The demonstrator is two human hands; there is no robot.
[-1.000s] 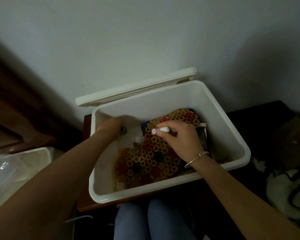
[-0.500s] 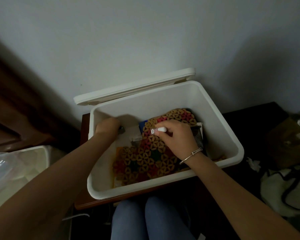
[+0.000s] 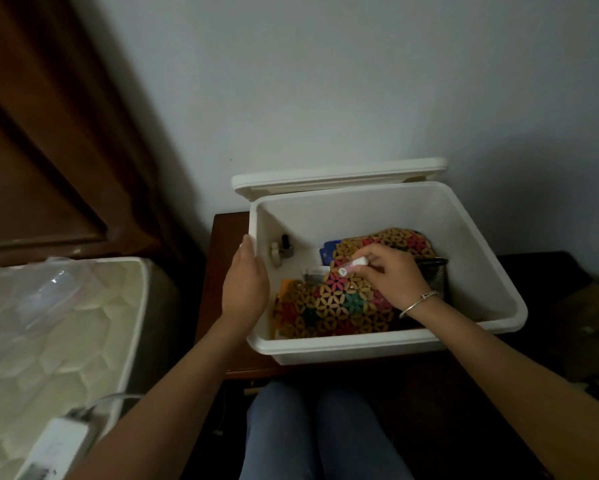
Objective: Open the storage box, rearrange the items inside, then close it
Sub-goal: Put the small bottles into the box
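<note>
An open white storage box point(image 3: 478, 244) stands on a dark wooden stand, its lid point(image 3: 339, 176) tipped back against the wall. Inside lie a colourful flower-patterned mat point(image 3: 339, 306), a blue item point(image 3: 327, 252), a black mesh holder point(image 3: 436, 275) and two small bottles point(image 3: 282, 252) upright in the far left corner. My right hand point(image 3: 391, 277) is inside the box, holding a small pink-and-white tube point(image 3: 353, 266) above the mat. My left hand point(image 3: 246, 282) rests against the outside of the box's left rim, holding nothing.
A quilted mattress point(image 3: 48, 334) wrapped in plastic sits to the left, with a white adapter and cable point(image 3: 60, 441) on it. Brown wooden panelling point(image 3: 48, 133) fills the upper left. My knees in jeans point(image 3: 318, 431) are below the box. Dark clutter lies at the right.
My left hand came out of the box's far left corner and now rests on the outer left rim, leaving the small bottles standing there. The view shifted left.
</note>
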